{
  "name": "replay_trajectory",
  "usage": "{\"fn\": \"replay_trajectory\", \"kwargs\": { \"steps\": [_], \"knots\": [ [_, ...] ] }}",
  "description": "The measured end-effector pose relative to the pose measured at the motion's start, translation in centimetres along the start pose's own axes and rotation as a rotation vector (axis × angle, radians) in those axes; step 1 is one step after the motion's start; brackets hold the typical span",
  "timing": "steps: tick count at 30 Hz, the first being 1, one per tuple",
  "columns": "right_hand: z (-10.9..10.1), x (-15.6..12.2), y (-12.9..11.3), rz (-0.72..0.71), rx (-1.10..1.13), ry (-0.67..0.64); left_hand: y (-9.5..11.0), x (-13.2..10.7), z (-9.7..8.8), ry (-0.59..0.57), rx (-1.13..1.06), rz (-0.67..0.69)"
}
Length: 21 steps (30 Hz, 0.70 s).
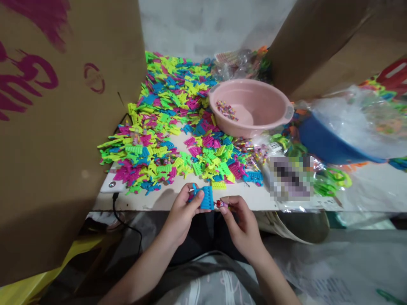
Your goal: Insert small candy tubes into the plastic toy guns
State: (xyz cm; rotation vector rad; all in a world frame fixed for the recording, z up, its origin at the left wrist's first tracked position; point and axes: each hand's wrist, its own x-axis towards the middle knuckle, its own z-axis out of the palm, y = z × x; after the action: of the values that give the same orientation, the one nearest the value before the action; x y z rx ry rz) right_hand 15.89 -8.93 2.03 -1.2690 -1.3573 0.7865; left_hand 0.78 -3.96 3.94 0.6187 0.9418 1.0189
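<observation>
A: What do the hands have?

B: The left hand (182,207) is closed around a blue plastic comb-shaped piece (206,198), thumb on its near face, teeth upward. The right hand (240,220) pinches a small red-tipped wrapped item (221,204) between fingertip and thumb, its end touching or nearly touching the blue piece's right edge. I cannot tell whether it is already seated.

A: And around the grip?

B: Both hands hover at the near edge of the white table (260,198), over the lap. Just beyond the grip lies the heap of green, pink, yellow and blue plastic pieces (165,123). Beyond and to the right of it stands a pink basin (254,106) with a few small wrapped items inside. Left of the grip, a phone (112,185) with its cable sits at the heap's edge, against a cardboard wall (57,127). Far right, a blue bowl (324,146) under clear plastic bags.

A: What might go wrong?

B: I would judge the small item the risk: held by fingertips only and off the table's edge, a slip would drop it into the lap or onto the floor. Pushed in askew, it could jam, or bend a tooth.
</observation>
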Motion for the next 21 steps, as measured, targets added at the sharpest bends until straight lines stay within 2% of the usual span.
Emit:
{"fn": "replay_trajectory", "kwargs": {
  "steps": [3, 9, 16, 21],
  "knots": [
    [0.0, -0.2, -0.6, 0.022, -0.076, 0.009, 0.1, -0.6, -0.4, -0.031, 0.033, -0.006],
    [0.2, -0.4, -2.1, 0.068, 0.056, -0.040, 0.3, -1.5, -1.2, -0.103, 0.134, -0.023],
    [0.1, -1.8, -3.2, 0.005, -0.252, -0.033, 0.4, -2.6, -1.8, -0.134, 0.301, 0.132],
    [-0.3, -2.1, -4.2, 0.007, -0.214, -0.105, 0.5, -3.5, -2.2, -0.197, 0.247, 0.096]
  ]
}}
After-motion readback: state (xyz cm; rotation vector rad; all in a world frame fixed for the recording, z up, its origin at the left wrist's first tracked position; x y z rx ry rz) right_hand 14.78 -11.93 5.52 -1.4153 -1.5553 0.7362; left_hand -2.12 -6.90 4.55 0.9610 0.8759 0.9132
